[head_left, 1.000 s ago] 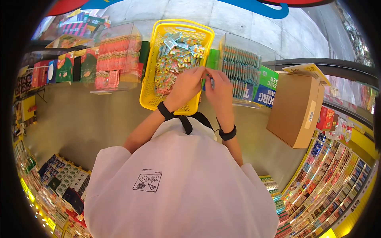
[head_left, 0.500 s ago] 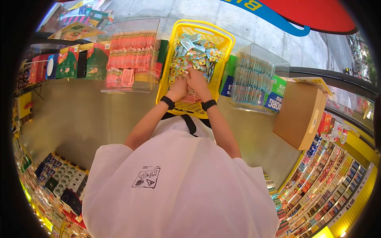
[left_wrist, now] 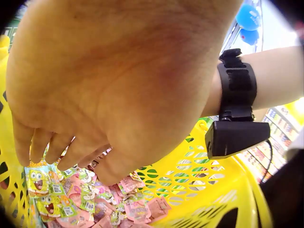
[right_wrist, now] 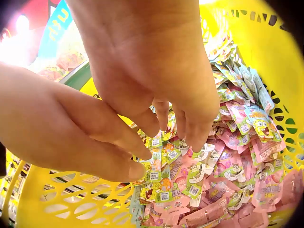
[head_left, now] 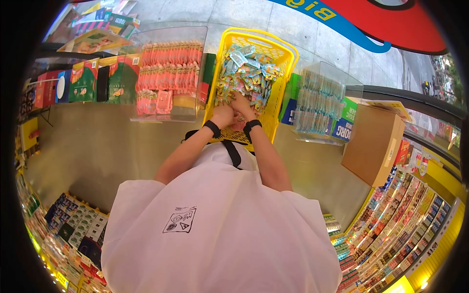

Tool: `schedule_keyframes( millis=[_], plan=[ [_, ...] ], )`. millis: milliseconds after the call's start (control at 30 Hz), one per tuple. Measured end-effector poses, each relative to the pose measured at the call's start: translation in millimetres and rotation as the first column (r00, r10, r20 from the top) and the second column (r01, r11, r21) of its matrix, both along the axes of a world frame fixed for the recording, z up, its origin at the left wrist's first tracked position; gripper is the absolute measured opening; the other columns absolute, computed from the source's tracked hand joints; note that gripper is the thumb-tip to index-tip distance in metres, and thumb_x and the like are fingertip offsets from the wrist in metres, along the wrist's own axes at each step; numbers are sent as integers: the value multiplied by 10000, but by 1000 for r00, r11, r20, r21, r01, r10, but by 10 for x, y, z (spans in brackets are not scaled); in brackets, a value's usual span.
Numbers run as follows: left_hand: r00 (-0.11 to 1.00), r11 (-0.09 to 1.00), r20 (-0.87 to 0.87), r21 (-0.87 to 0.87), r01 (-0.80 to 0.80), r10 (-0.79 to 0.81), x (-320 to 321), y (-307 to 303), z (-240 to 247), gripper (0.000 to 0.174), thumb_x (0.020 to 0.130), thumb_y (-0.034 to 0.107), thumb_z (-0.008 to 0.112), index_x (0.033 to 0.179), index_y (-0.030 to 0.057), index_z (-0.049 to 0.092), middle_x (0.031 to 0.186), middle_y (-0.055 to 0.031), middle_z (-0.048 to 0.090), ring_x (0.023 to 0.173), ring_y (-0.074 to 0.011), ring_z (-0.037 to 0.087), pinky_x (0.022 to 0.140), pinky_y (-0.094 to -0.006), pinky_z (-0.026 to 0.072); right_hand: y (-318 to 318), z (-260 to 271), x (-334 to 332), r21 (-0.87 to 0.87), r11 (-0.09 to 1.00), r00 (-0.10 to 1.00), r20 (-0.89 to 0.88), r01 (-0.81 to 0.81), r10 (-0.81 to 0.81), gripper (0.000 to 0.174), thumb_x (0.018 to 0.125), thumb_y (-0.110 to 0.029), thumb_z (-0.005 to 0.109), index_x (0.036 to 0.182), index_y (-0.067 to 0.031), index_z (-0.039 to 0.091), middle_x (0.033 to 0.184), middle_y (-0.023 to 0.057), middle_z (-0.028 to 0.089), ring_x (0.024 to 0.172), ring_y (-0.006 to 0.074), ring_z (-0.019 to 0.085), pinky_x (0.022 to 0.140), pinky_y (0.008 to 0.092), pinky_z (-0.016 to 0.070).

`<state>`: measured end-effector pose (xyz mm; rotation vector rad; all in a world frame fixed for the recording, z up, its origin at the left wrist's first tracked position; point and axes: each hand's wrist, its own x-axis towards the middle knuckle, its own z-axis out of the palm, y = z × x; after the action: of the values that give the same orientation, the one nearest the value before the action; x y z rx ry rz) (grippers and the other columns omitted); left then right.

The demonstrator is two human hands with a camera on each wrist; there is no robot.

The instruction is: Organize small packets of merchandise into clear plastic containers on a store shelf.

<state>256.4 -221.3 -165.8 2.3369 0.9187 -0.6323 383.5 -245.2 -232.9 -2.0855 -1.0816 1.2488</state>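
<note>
A yellow basket (head_left: 280,105) holds a heap of small cartoon-printed snack packets (head_left: 246,73), blue and yellow toward the far end and pink nearer the person. Both hands reach down inside it, side by side over the near part of the heap. In the right wrist view, the left hand (right_wrist: 61,128) has its thumb and fingertips right at the yellow and green packets. Beside it the right hand (right_wrist: 152,66) points its loosely bent fingers down among the packets. The left palm (left_wrist: 114,85) fills much of the left wrist view, hiding part of the heap.
To the left, pink packets (head_left: 171,63) stand in rows in a clear bin. Right of the basket, another clear bin holds blue-green packets (head_left: 320,97). A brown cardboard box (head_left: 369,141) stands farther right, and stocked shelves (head_left: 400,219) curve behind it.
Both hands have come down from above the basket's right rim, where their fingertips met, into the heap. The basket and bins have shifted right in the head view.
</note>
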Motion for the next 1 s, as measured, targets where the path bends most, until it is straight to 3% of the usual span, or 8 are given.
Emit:
schedule_keyframes(
  millis=[300,367,467,533,600,767,833,1000],
  plan=[
    [995,999,96,43,7,-11,-31,19,-4,557,894,479,685,1192,9,710,1337,-288,592,1219,-428,597,952,-484,544,-43,-44,70,66,990,991,-58,124,-120,407,883,-84,644,1279,-14,703,1211,229,720,1085,355,706,931,443,554],
    [959,996,284,77,-40,16,-32,21,-17,472,871,389,736,1115,-14,710,1262,-261,616,1142,-404,640,901,-474,565,-81,-53,123,57,988,989,-53,142,-139,385,880,-76,651,1254,-15,719,1192,220,731,1060,342,718,923,438,560],
    [959,998,285,62,-20,1,9,77,90,424,845,296,759,1104,-26,663,1248,-262,614,1083,-399,664,899,-453,565,-174,-142,216,162,977,990,5,138,-141,296,887,-111,694,1167,-56,774,1087,153,774,1004,291,737,888,400,575],
    [948,992,318,113,-59,20,48,107,164,428,852,262,740,1134,-39,625,1231,-267,617,1066,-405,665,893,-455,564,-235,203,268,218,965,959,210,143,-190,235,863,-133,739,1072,-41,798,935,140,786,836,278,754,777,380,586],
    [937,983,348,160,-94,33,62,97,148,435,860,228,722,1163,-52,586,1215,-272,620,1050,-411,666,887,-457,562,-320,493,345,174,977,955,246,123,-164,224,849,-149,765,1039,-36,803,889,138,782,776,278,745,730,374,578],
    [789,974,583,-18,-225,193,97,128,64,354,904,116,617,1203,-53,533,1168,-296,630,1053,-480,625,899,-533,520,-550,907,494,168,981,959,247,101,-141,203,824,-157,810,970,-16,808,783,116,769,657,221,717,633,338,542],
    [785,969,569,-115,-218,244,121,114,176,333,910,97,600,1203,-48,537,1155,-297,632,1059,-486,616,905,-533,512,-680,1050,508,246,938,969,-41,245,-242,171,832,-133,808,945,-5,804,763,98,763,669,156,709,625,301,528],
    [697,956,656,-234,-176,289,131,96,224,239,916,55,580,1128,-49,548,1068,-307,631,1040,-496,596,866,-538,487,-762,1160,519,298,920,965,-17,256,-263,176,867,-132,797,966,14,791,784,81,768,735,122,724,657,284,545]
  ],
)
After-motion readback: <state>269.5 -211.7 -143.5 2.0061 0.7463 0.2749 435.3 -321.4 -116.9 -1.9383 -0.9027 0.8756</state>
